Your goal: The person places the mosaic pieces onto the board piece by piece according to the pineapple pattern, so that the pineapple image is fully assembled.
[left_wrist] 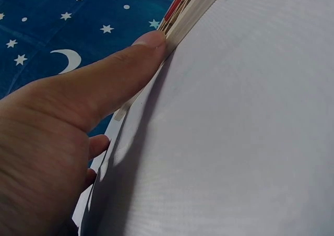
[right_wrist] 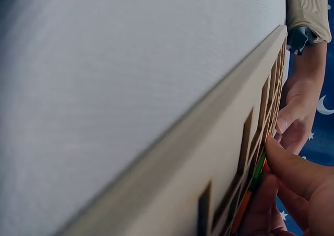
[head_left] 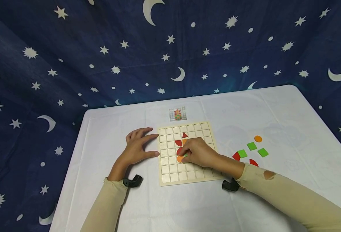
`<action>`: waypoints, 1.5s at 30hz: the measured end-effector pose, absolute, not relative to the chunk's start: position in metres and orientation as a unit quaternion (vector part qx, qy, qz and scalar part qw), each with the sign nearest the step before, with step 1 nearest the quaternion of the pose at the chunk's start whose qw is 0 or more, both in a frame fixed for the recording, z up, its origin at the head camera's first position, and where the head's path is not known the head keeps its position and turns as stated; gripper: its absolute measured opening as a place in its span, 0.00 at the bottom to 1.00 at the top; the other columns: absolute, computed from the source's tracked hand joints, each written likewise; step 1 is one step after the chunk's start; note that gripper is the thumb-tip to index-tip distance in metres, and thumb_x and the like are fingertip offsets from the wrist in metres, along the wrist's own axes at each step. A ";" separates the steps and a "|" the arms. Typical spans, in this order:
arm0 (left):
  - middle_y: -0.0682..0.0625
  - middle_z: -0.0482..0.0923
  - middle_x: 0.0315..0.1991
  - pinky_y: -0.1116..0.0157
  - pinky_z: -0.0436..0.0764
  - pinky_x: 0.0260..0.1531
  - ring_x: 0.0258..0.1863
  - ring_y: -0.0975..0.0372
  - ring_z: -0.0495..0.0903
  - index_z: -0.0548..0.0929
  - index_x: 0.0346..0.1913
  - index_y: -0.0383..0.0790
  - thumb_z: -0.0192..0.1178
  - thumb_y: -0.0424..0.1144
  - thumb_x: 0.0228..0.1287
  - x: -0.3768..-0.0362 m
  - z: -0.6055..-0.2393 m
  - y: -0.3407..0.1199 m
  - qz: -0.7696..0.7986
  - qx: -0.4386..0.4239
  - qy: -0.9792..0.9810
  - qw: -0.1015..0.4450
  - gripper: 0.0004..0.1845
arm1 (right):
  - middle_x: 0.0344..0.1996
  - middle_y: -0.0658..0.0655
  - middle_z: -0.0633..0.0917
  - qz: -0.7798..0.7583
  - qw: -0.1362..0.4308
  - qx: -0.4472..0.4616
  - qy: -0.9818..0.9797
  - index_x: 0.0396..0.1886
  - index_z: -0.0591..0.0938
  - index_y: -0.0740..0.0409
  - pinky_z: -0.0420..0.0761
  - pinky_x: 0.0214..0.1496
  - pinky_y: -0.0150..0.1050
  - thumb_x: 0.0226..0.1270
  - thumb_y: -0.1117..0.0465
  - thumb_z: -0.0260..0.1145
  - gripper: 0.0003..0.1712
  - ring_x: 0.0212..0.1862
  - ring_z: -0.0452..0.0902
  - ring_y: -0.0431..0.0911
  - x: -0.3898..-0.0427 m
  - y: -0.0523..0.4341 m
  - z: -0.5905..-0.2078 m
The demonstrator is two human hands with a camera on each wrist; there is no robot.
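- The step looks like seating a piece: the right hand (head_left: pixel 198 152) pinches a green tile (right_wrist: pixel 259 165) over a cell mid-board, beside an orange piece (head_left: pixel 180 158).
- Next, a flat press into the cell seems needed.
- The left hand (head_left: pixel 137 146) lies flat, fingers straight, its tips touching the board (head_left: pixel 187 178) at its left edge.
- Spare pieces (head_left: pixel 251 146) lie right of the board; a pattern card (head_left: pixel 177 114) lies beyond.
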State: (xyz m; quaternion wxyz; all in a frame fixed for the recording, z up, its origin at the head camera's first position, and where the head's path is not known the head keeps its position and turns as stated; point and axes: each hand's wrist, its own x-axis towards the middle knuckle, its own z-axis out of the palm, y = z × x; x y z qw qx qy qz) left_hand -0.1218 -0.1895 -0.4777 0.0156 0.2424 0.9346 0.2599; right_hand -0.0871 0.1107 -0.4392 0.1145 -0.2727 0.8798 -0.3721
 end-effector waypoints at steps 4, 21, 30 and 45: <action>0.47 0.65 0.76 0.36 0.46 0.67 0.74 0.45 0.57 0.79 0.69 0.56 0.76 0.62 0.50 -0.122 -0.477 -0.189 0.261 0.242 0.935 0.016 0.41 | 0.31 0.46 0.87 -0.382 0.109 -0.276 0.875 0.33 0.92 0.53 0.78 0.33 0.29 0.51 0.64 0.83 0.09 0.28 0.75 0.32 -0.087 0.114 -0.439; 0.47 0.65 0.75 0.36 0.46 0.67 0.74 0.47 0.58 0.79 0.69 0.56 0.75 0.62 0.51 -0.123 -0.478 -0.188 0.259 0.247 0.933 0.018 0.41 | 0.38 0.42 0.89 -0.328 0.058 -0.160 0.929 0.42 0.92 0.46 0.79 0.42 0.31 0.59 0.50 0.79 0.13 0.39 0.79 0.40 -0.111 0.263 -0.416; 0.47 0.65 0.76 0.36 0.46 0.67 0.73 0.45 0.58 0.79 0.69 0.56 0.75 0.62 0.51 -0.121 -0.479 -0.189 0.257 0.242 0.936 0.014 0.40 | 0.46 0.52 0.89 -0.263 0.060 -0.089 0.959 0.47 0.91 0.48 0.76 0.45 0.35 0.59 0.44 0.79 0.20 0.50 0.79 0.50 -0.106 0.350 -0.416; 0.47 0.65 0.75 0.36 0.46 0.67 0.73 0.45 0.58 0.79 0.68 0.56 0.76 0.62 0.50 -0.121 -0.480 -0.189 0.258 0.246 0.934 0.009 0.40 | 0.41 0.45 0.87 -0.247 0.061 -0.127 0.959 0.42 0.92 0.43 0.75 0.43 0.24 0.47 0.49 0.85 0.19 0.41 0.75 0.36 -0.101 0.382 -0.435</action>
